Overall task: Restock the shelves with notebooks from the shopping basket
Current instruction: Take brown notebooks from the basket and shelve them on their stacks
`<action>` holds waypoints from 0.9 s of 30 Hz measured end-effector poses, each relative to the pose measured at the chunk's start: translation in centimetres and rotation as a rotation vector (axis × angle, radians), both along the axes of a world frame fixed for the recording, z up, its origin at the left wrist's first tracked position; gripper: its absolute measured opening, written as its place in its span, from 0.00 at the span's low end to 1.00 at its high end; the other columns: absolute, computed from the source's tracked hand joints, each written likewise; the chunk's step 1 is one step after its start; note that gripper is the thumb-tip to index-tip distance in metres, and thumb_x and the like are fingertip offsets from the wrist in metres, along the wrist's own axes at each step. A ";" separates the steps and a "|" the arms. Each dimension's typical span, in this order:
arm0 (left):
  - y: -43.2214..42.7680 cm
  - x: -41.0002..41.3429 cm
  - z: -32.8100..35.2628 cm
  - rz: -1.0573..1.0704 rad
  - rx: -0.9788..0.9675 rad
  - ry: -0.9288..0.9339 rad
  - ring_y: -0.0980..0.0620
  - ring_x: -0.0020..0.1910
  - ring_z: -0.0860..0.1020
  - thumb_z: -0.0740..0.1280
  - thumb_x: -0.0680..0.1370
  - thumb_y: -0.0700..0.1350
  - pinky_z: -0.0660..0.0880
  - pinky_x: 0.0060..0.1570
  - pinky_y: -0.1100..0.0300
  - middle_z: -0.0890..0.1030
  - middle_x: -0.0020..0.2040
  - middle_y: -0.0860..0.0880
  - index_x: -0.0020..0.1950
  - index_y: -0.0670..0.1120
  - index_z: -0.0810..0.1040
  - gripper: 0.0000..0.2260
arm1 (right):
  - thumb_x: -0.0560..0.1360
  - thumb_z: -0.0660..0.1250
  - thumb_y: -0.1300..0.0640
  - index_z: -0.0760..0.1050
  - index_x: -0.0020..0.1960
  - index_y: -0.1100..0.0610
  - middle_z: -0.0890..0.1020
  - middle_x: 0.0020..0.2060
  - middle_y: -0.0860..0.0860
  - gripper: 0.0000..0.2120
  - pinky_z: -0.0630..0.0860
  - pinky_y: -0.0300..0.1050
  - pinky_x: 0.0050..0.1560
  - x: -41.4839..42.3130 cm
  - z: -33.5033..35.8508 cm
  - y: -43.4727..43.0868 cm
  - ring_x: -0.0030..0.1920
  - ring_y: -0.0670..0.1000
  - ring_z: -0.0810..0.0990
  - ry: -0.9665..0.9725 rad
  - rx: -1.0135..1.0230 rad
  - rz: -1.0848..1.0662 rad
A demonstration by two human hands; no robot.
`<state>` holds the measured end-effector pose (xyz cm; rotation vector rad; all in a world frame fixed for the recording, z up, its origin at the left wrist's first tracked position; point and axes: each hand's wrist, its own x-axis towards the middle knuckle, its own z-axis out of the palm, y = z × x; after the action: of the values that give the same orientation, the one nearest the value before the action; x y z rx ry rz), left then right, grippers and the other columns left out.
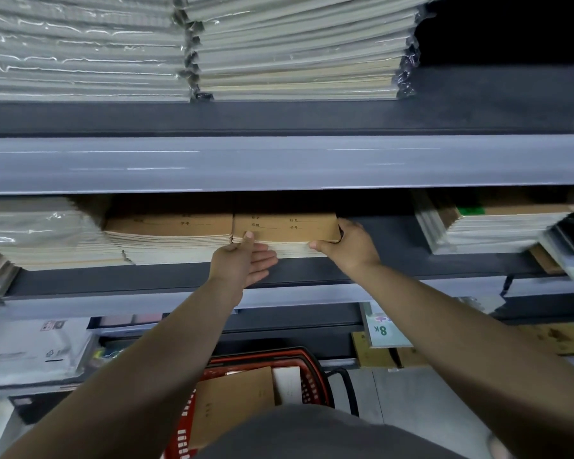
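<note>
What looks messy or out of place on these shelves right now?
The right-hand pile on the middle shelf sits skewed, with a brown notebook under it poking out at an angle. The left pile is fanned forward. The kraft stack in the middle looks square.

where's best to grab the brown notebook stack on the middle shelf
Grip the stack of brown kraft-paper notebooks at its front right corner, coming from the front: the grey shelf overhangs it and a neighbouring notebook stack butts its left side.
</note>
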<state>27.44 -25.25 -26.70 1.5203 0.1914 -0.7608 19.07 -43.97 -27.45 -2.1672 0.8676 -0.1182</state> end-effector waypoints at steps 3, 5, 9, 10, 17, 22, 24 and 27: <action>1.0 -0.3 0.7 -0.021 -0.103 -0.015 0.52 0.46 0.85 0.55 0.83 0.58 0.78 0.45 0.57 0.86 0.47 0.47 0.52 0.42 0.80 0.21 | 0.71 0.72 0.45 0.77 0.58 0.53 0.78 0.55 0.51 0.19 0.71 0.40 0.51 -1.0 0.4 0.9 0.53 0.49 0.77 -0.102 0.078 -0.048; 1.9 -0.3 1.2 -0.032 -0.187 0.016 0.53 0.49 0.84 0.50 0.83 0.60 0.77 0.48 0.56 0.85 0.50 0.48 0.54 0.44 0.80 0.25 | 0.75 0.66 0.43 0.76 0.56 0.53 0.79 0.53 0.51 0.16 0.71 0.43 0.50 -1.8 0.8 1.7 0.53 0.51 0.78 -0.121 0.083 -0.071; 3.2 -0.5 2.1 -0.037 -0.349 0.075 0.52 0.56 0.81 0.45 0.82 0.64 0.72 0.57 0.53 0.85 0.53 0.51 0.57 0.47 0.79 0.29 | 0.79 0.55 0.39 0.72 0.47 0.51 0.76 0.43 0.48 0.17 0.66 0.44 0.44 -3.2 1.8 3.9 0.46 0.50 0.75 -0.132 0.149 -0.160; 3.5 -0.7 2.3 -0.030 -0.389 0.090 0.52 0.58 0.80 0.44 0.81 0.65 0.70 0.59 0.53 0.84 0.54 0.50 0.58 0.47 0.78 0.30 | 0.79 0.54 0.38 0.70 0.44 0.50 0.74 0.40 0.47 0.17 0.65 0.44 0.41 -3.6 2.1 4.6 0.42 0.48 0.74 -0.150 0.201 -0.210; 7.0 -2.7 3.3 -0.088 -0.500 0.141 0.50 0.66 0.74 0.45 0.79 0.69 0.61 0.67 0.50 0.80 0.63 0.50 0.68 0.48 0.74 0.33 | 0.80 0.52 0.36 0.75 0.63 0.59 0.78 0.54 0.54 0.30 0.65 0.47 0.54 -6.8 3.5 8.7 0.50 0.51 0.74 -0.288 0.391 -0.380; 9.7 -4.6 3.5 -0.135 -0.476 0.146 0.51 0.73 0.67 0.44 0.79 0.69 0.57 0.72 0.50 0.73 0.71 0.50 0.75 0.47 0.66 0.35 | 0.79 0.50 0.34 0.71 0.69 0.51 0.71 0.69 0.53 0.30 0.59 0.45 0.58 -9.7 3.1 12.2 0.69 0.56 0.67 -0.229 0.362 -0.381; 10.8 -5.9 3.2 -0.145 -0.465 0.149 0.51 0.74 0.65 0.44 0.79 0.69 0.56 0.72 0.49 0.70 0.73 0.49 0.76 0.47 0.63 0.35 | 0.79 0.51 0.35 0.73 0.67 0.52 0.74 0.65 0.51 0.28 0.59 0.44 0.58 -11.0 2.9 13.3 0.64 0.54 0.70 -0.245 0.394 -0.366; 12.1 -7.7 2.5 -0.151 -0.456 0.158 0.50 0.74 0.64 0.45 0.79 0.68 0.55 0.73 0.49 0.69 0.74 0.49 0.78 0.46 0.60 0.35 | 0.80 0.52 0.37 0.75 0.63 0.52 0.73 0.55 0.46 0.25 0.62 0.45 0.57 -13.0 2.7 14.5 0.55 0.48 0.70 -0.258 0.407 -0.333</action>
<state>19.71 -13.14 -24.20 1.0508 0.0157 -0.9720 6.11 -29.45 -24.77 -1.5803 0.9964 -0.3482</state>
